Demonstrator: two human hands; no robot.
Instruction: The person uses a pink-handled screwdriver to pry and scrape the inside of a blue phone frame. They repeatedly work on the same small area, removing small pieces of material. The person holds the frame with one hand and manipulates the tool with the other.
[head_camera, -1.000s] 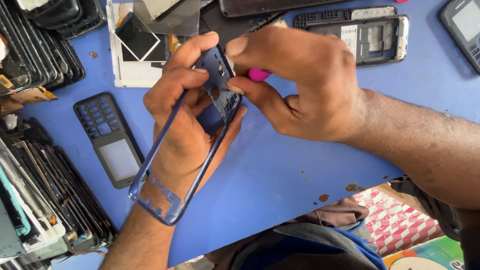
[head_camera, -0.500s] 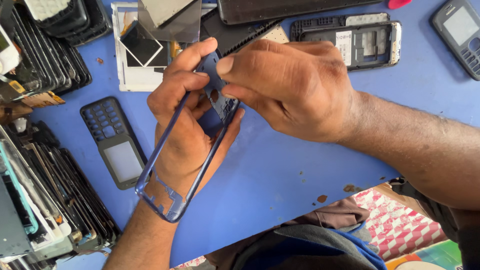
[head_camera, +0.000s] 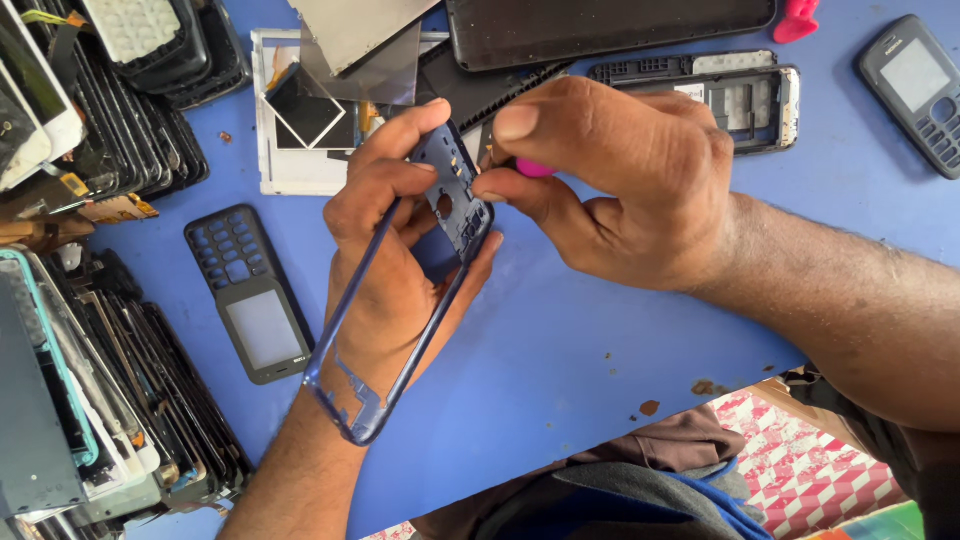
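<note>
Right hand (head_camera: 620, 180) shifted slightly left, fingers pinching pink tool (head_camera: 533, 168) against blue phone frame (head_camera: 400, 300). Left hand (head_camera: 390, 270) fingers grip frame, held above blue worktop (head_camera: 560, 360).

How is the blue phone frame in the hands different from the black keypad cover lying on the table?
The blue phone frame is an open, thin rim, held tilted by the left hand; the black keypad cover lies flat on the blue table, untouched. The frame is longer, while the cover has key holes and a grey screen window. Both are bare phone shell parts.
</note>
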